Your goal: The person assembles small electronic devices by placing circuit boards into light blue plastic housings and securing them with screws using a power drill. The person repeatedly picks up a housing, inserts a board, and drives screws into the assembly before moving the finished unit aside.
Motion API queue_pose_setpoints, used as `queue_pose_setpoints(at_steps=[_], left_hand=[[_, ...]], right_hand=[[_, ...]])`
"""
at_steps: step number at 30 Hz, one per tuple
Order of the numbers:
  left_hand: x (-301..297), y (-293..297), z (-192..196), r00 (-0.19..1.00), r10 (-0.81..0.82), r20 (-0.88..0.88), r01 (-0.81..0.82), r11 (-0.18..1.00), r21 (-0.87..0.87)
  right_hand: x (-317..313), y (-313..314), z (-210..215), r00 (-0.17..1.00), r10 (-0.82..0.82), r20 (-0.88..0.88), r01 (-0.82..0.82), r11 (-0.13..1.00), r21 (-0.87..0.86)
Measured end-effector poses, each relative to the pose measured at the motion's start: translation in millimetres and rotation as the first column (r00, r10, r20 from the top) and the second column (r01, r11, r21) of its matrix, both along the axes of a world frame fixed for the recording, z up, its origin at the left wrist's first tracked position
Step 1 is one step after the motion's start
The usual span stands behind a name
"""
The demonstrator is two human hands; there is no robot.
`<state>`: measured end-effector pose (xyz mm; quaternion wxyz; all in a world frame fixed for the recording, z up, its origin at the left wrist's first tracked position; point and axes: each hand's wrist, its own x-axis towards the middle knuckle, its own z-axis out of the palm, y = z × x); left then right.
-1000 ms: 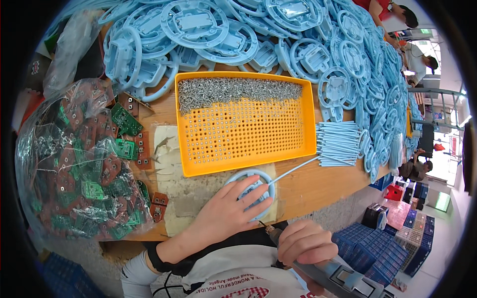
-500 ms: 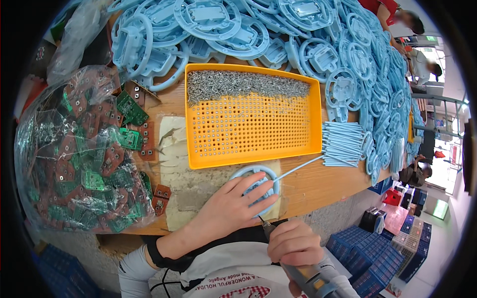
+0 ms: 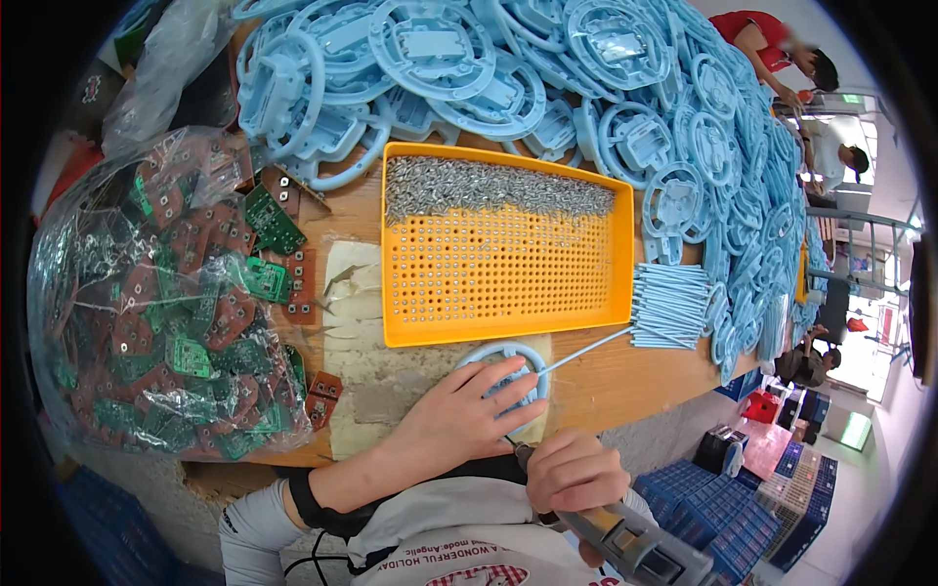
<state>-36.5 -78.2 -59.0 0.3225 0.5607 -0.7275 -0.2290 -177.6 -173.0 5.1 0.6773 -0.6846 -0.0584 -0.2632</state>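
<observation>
**First:** Where is the workpiece?
**Second:** One round, ring-framed, pale-blue plastic housing (image 3: 540, 389) is found near the front edge of the wooden table (image 3: 625, 393), partly covered by the left hand (image 3: 457, 418), fingers spread slightly apart.
**First:** The tool?
**Second:** One grey power screwdriver (image 3: 637, 543) is held by the right hand (image 3: 578, 473), fingers clamped around it. Bit contact cannot be told.
**First:** Counts nearby?
**Second:** One rectangular yellow plastic tray (image 3: 508, 333) is noted; its silver metal screws (image 3: 498, 186) cannot be counted.
</observation>
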Motion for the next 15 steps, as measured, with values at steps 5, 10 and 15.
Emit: queue_pose_setpoints(at_steps=[5,10,15], left_hand=[[0.4,-1.8,-1.5,0.999,-0.034,-0.005,0.034,0.999,0.003],[3.7,-4.5,2.6,0.998,-0.029,0.055,0.028,0.999,0.022],[1.5,-7.4,5.4,0.996,-0.058,0.069,0.055,0.997,0.048]], right_hand=[[15.3,-8.6,1.0,0.99,0.021,0.137,-0.043,0.986,0.163],[17.4,-40.5,28.1,0.966,-0.012,0.257,-0.006,0.998,0.068],[32.4,-88.4,28.1,0.768,-0.591,0.249,0.617,0.786,-0.037]])
